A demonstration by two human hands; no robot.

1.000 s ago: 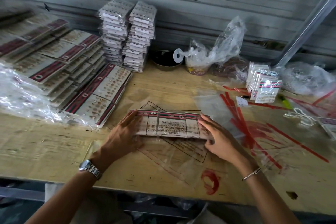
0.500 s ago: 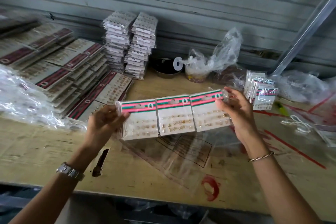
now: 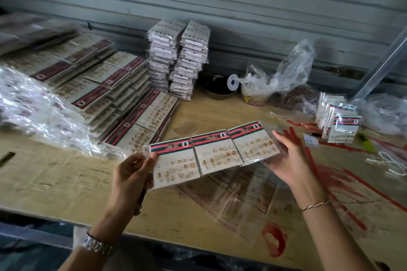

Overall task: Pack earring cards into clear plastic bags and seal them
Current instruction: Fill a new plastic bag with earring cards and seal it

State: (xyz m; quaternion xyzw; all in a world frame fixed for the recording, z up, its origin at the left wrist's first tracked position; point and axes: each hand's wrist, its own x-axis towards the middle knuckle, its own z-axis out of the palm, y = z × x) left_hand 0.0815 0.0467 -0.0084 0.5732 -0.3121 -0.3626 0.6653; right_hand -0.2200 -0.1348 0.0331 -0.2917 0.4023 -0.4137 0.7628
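A row of three earring cards [image 3: 215,152] with red and green striped tops sits inside a clear plastic bag, held face up above the wooden table [image 3: 55,178]. My left hand [image 3: 130,174] grips the row's left end, thumb on top. At the right end my right hand [image 3: 290,160] is spread with straight fingers, touching the edge of the bag from behind. The row slants, its right end higher. Empty clear bags [image 3: 242,196] lie flat on the table beneath.
Packed card rows [image 3: 99,86] are piled at the left under loose plastic. Two tall stacks of bagged cards [image 3: 178,57] stand by the wall. A dark bowl [image 3: 217,89], a crumpled plastic bag [image 3: 277,77] and small card stacks [image 3: 339,121] sit right. Red-striped bags [image 3: 326,169] lie nearby.
The card row was lifted off the table and turned face up, then tilted with its right end higher. My right hand went from pinching the end to spread open.
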